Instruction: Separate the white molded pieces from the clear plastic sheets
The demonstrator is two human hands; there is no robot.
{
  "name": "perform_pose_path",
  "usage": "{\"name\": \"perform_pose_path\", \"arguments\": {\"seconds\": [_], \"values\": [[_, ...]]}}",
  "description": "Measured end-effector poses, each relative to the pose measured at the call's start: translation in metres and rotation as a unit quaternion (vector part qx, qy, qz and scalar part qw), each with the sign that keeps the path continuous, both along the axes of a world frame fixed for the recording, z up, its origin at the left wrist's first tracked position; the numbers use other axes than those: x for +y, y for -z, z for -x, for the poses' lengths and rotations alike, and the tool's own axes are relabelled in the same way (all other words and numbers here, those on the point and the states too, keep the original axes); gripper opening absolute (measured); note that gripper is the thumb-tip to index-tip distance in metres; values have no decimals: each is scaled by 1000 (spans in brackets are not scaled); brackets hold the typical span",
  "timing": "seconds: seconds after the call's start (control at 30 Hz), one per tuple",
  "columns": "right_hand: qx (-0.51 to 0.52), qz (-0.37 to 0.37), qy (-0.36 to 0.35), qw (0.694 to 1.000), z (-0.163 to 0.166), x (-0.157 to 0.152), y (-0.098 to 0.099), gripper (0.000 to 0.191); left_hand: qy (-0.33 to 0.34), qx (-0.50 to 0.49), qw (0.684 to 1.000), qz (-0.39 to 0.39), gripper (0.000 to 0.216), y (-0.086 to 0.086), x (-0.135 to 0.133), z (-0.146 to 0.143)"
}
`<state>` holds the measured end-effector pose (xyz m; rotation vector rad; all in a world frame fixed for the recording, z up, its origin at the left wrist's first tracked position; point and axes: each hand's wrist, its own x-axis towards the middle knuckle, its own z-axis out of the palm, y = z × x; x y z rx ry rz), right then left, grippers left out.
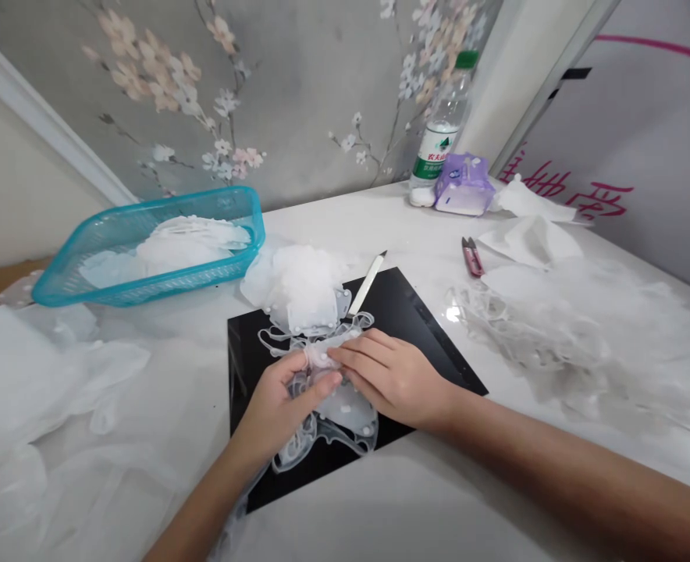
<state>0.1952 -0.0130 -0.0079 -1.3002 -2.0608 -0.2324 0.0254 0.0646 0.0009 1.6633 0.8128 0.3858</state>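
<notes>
My left hand (283,400) pinches a white translucent piece (320,355) with small white dots between thumb and fingers. My right hand (389,375) has its fingertips pressed on the same piece from the right. More of the see-through sheet, with cut-out curly edges (348,414), lies under and below both hands. A black board (407,312) is beneath it. Just beyond my fingers stands a pile of white translucent pieces (304,289) with dotted edges. A pale-handled pointed tool (368,282) rests on the board's far edge, right of that pile.
A blue plastic basket (146,290) with white pieces stands back left. At the back right are a water bottle (439,140) and a purple tissue pack (465,183). Pink thread snips (472,257) lie before them. Sheer white scraps (585,336) spread right; white sheets (23,382) lie left.
</notes>
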Motion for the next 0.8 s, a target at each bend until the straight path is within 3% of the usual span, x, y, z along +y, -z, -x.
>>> {"name": "perform_pose_path", "arguments": {"seconds": [0.27, 0.4, 0.8], "values": [[-10, -24, 35, 999, 1, -2, 1, 14, 24, 2, 999, -47, 20, -2, -1, 1], [39, -9, 72, 997, 1, -2, 3, 16, 29, 32, 997, -58, 21, -1, -1, 2], [143, 28, 82, 986, 5, -4, 3, 14, 39, 47, 997, -53, 21, -1, 0, 2]]}}
